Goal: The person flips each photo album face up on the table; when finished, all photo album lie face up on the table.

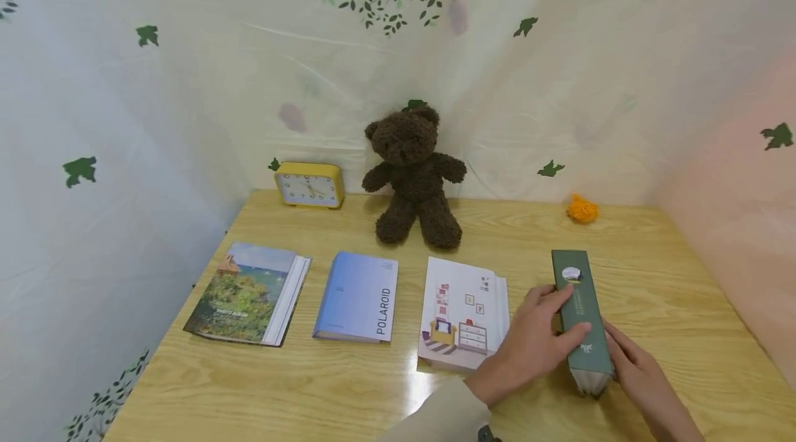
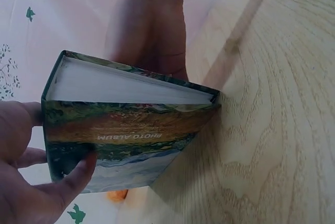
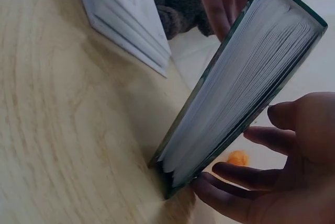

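A thick green photo album (image 1: pixel 583 311) stands on edge on the table, spine up, tilted in the wrist views. My left hand (image 1: pixel 528 342) holds it from the left, with fingertips on the spine. In the left wrist view, the thumb (image 2: pixel 78 174) lies on the painted cover, marked PHOTO ALBUM (image 2: pixel 128 136). My right hand (image 1: pixel 643 373) is at the album's right side. The right wrist view shows its spread, slightly bent fingers (image 3: pixel 251 174) touching the other cover near the table. White page edges (image 3: pixel 235 85) show between the covers.
A white illustrated album (image 1: pixel 460 314), blue POLAROID album (image 1: pixel 357 297) and landscape-covered album (image 1: pixel 249 293) lie in a row to the left. Behind them are a yellow clock (image 1: pixel 309 185), a brown teddy bear (image 1: pixel 413 176) and a small orange object (image 1: pixel 582 209) near the curtain (image 1: pixel 510 103).
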Motion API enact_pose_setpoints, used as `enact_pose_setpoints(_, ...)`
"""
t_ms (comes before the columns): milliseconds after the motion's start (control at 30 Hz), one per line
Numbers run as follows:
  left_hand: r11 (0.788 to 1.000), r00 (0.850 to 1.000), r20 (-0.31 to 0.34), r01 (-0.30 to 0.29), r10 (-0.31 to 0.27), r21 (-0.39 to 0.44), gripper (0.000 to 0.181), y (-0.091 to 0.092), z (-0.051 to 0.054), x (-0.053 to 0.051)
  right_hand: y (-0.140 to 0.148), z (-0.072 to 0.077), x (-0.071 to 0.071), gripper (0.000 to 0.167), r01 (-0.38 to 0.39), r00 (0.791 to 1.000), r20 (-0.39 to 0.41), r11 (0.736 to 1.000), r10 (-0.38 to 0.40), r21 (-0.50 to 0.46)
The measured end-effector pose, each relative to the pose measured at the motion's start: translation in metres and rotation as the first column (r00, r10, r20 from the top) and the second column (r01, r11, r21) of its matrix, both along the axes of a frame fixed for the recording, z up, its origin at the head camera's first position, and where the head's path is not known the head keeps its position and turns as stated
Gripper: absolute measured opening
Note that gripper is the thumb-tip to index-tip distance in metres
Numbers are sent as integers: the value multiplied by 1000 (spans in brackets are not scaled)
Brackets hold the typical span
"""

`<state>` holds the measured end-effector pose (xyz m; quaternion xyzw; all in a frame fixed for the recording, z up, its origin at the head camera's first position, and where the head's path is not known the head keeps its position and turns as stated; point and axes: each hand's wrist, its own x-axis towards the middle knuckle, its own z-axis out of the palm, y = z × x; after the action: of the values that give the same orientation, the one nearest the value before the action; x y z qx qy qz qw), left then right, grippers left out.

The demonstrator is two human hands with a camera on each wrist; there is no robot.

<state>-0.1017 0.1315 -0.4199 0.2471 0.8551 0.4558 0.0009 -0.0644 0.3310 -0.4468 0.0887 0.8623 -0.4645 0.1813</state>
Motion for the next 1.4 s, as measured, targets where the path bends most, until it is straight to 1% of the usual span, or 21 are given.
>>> enact_pose_setpoints(167,998,998,9,-58,58,-33,55,-4,1,1,-6,-4,-2,76,24,1000,13,1000,-24,13)
enact_pose_setpoints(233,995,997,2,-75,75,-65,57,-5,1,1,-8,-4,-2,78,30,999,31,999,-30,13)
enact_pose_setpoints(333,989,995,20,-92,95,-111,60,-7,0,0,-10,-4,-2,81,33,998,43,999,-35,26)
enact_pose_setpoints(400,985,994,34,-101,107,-142,62,-8,-1,-1,-11,-3,-3,82,35,999,39,997,-37,73)
enact_pose_setpoints(500,980,992,53,-102,113,-171,60,-7,-5,-2,-8,-3,-6,81,42,999,14,989,-45,143)
enact_pose_setpoints(567,978,993,56,-91,104,-190,57,-6,-9,-3,-4,-3,-8,80,39,999,13,982,-42,184)
enact_pose_setpoints(667,971,996,47,-65,78,-228,54,-3,-16,-2,3,-4,-13,82,21,999,28,975,-27,220)
enact_pose_setpoints(733,967,998,39,-38,50,-253,53,0,-21,-1,8,-5,-14,85,2,999,39,971,-12,237)
enact_pose_setpoints(833,959,1000,28,0,8,-282,54,5,-28,1,15,-7,-15,84,-18,1000,10,958,15,286)
enact_pose_setpoints(967,943,999,-24,34,-45,-332,55,12,-35,1,20,-10,-15,80,-30,998,-47,926,51,378)
enact_pose_setpoints(1000,937,998,-45,35,-53,-347,55,13,-37,1,21,-11,-15,79,-31,997,-53,918,57,396)
enact_pose_setpoints(1067,930,996,-64,39,-67,-365,55,14,-39,0,21,-11,-16,79,-35,997,-52,909,62,416)
enact_pose_setpoints(1133,929,995,-58,50,-77,-367,55,14,-40,-1,21,-11,-16,80,-38,997,-43,906,62,422)
enact_pose_setpoints(1233,930,997,-20,68,-80,-361,55,14,-39,-3,20,-10,-16,81,-45,998,-27,904,62,425)
enact_pose_setpoints(1333,929,997,29,71,-65,-362,55,14,-36,-5,18,-9,-16,81,-45,997,-37,898,68,438)
enact_pose_setpoints(1400,925,998,44,59,-46,-376,53,14,-34,-5,17,-8,-17,82,-47,997,-40,892,73,449)
